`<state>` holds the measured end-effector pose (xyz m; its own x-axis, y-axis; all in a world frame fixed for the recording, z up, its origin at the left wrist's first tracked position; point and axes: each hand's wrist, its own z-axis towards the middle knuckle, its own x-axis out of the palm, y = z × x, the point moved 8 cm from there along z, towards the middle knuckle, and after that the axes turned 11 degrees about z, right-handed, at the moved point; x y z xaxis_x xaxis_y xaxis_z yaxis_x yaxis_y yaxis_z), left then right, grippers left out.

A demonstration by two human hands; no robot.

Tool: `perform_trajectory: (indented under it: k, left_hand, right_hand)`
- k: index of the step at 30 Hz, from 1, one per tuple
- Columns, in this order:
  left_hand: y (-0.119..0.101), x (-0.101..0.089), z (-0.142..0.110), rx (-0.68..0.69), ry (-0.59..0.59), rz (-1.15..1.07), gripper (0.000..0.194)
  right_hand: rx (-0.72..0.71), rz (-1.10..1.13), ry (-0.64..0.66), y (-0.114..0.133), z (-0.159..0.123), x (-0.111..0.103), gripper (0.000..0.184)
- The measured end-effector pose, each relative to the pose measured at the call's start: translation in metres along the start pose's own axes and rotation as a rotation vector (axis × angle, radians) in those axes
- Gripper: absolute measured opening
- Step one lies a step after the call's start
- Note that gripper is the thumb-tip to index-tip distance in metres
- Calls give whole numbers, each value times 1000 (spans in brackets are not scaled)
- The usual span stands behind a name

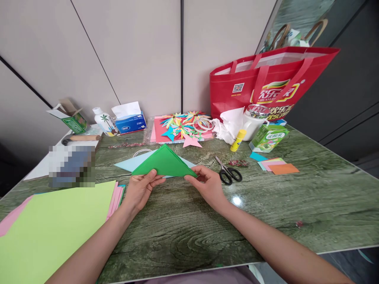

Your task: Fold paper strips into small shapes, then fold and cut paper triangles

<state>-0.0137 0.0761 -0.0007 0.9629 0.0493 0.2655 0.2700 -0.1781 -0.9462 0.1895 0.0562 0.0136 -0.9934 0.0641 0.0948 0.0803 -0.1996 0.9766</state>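
Note:
A green paper folded into a triangle is held just above the green wood-grain table. My left hand pinches its lower edge near the left corner. My right hand pinches its right corner. A light blue sheet lies flat on the table under and behind the triangle.
A stack of large coloured sheets, lime green on top, lies at the near left. Black scissors lie right of my right hand. Small coloured squares, a glue stick, a green carton, a red bag and paper stars stand behind.

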Motion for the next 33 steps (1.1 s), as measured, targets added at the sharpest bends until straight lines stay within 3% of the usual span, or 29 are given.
perform_trajectory:
  k: [7,10,14,19,33]
  left_hand:
    - [-1,0,0,12,-11,7,18]
    - [-3,-1,0,28,-32,59,19]
    - [-3,3,-5,40,-22,273,20]
    - [1,15,-13,49,52,538,22]
    - [-7,14,-14,116,36,338,31]
  right_hand:
    - [-3,-47,9,0,1,0,18]
    - [14,-37,77,-4,2,6,18]
    - [123,77,201,-14,2,16,18]
    - [224,195,192,-21,1,16,23]
    - [145,114,146,-18,2,12,33]
